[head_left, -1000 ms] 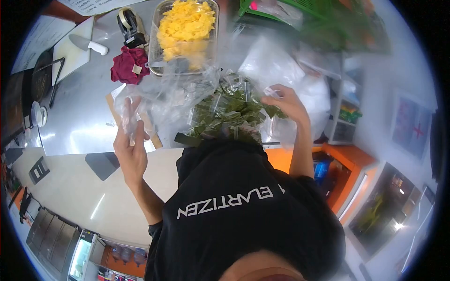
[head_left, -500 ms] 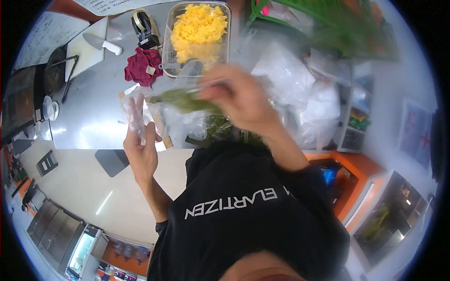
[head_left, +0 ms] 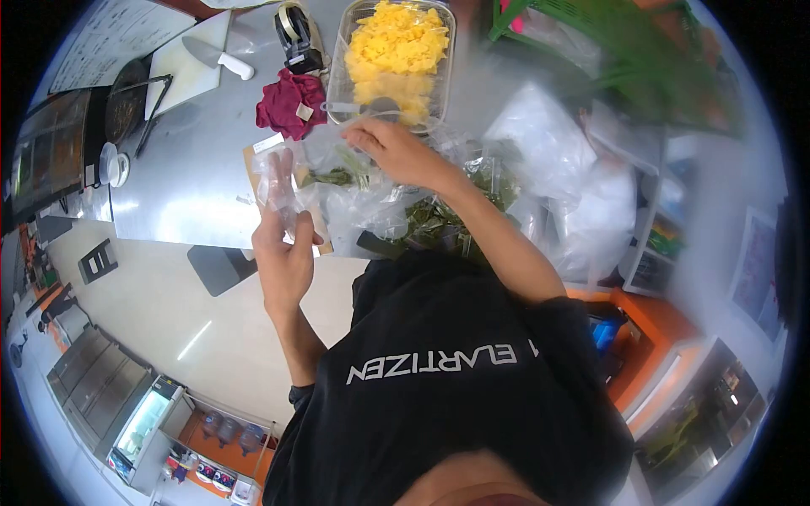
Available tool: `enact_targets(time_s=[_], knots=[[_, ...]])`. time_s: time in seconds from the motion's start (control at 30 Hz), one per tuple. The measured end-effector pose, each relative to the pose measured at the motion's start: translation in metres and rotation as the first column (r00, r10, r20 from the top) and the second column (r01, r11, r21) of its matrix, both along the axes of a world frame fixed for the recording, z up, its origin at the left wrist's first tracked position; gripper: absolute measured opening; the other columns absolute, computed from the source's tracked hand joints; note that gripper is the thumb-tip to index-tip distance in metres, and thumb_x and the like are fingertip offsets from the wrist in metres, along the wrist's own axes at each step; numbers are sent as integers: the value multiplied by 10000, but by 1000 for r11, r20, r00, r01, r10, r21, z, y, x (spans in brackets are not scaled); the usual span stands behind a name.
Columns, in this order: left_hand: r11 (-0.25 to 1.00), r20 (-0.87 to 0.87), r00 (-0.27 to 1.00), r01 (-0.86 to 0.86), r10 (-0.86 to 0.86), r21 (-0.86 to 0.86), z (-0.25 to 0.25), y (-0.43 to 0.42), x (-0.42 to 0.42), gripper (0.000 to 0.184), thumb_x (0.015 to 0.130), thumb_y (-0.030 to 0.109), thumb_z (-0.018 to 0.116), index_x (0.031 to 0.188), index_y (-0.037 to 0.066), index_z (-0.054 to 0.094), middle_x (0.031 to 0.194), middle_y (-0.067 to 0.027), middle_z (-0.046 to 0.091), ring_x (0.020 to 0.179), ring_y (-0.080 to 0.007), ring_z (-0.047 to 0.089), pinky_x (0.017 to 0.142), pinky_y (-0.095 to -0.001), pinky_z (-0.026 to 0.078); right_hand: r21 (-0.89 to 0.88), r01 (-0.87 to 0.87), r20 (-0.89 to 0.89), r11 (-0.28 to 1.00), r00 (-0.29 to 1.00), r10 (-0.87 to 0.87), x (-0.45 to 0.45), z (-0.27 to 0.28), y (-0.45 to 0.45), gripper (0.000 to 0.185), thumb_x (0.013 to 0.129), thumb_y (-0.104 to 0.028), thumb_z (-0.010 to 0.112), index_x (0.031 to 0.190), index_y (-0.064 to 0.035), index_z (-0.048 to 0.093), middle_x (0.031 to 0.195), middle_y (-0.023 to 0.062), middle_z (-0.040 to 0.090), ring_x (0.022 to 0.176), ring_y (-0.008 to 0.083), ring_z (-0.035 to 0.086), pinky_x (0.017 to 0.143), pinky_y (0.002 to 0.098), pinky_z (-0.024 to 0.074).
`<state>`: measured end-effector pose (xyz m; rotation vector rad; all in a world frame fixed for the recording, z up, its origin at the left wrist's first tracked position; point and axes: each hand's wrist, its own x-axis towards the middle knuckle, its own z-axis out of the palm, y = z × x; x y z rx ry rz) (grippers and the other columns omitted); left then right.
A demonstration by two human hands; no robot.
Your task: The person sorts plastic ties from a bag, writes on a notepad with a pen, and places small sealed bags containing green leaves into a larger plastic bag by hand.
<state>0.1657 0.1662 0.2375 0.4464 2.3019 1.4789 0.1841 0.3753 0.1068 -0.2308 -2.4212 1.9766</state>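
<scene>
My left hand has two fingers stretched out inside a clear plastic bag, with its film wrapped over them. My right hand is above the bag's other side, its fingers curled together at the thin plastic. Green leaves show through the bag between the hands. More cut leaves lie in clear plastic close to my body. Beneath the bag is a brown piece of board or card, mostly covered.
A clear tub of chopped yellow pieces stands behind, with a spoon-like tool in it. Left of it are a maroon cloth, a tape dispenser and a knife on a white board. White bags and a green crate are right.
The green leaves that my right hand held are now lower, inside the clear bag. My right hand has moved slightly, its fingers now at the plastic. The whole view has shifted a little.
</scene>
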Motion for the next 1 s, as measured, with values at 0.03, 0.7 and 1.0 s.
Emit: enact_targets(time_s=[0.03, 0.7, 1.0], knots=[[1000, 9, 1000, 19, -19, -16, 3, 1, 1, 667, 881, -78, 489, 1539, -3, 408, 1576, -124, 478, 753, -111, 658, 616, -277, 555, 39, -13, 42, 999, 999, 11, 2, 5, 4, 304, 1063, -239, 537, 1221, 6, 623, 1100, 168, 710, 1030, 325, 673, 910, 398, 513], [965, -203, 944, -258, 260, 35, -5, -10, -14, 749, 859, -74, 488, 1587, 11, 332, 1506, -210, 534, 631, -11, 500, 500, -165, 371, 579, 158, 309, 799, 865, -395, 164, -21, 100, 269, 872, -170, 785, 1062, -8, 686, 1072, 124, 706, 992, 257, 678, 904, 357, 524], [970, -163, 957, -233, 242, 70, -9, -2, -10, 751, 863, -82, 487, 1590, 11, 326, 1514, -205, 529, 657, -16, 496, 535, -167, 397, 755, 277, 44, 594, 883, -467, 215, -13, 111, 223, 857, -174, 788, 957, -2, 688, 1038, 111, 699, 994, 317, 664, 885, 385, 513]])
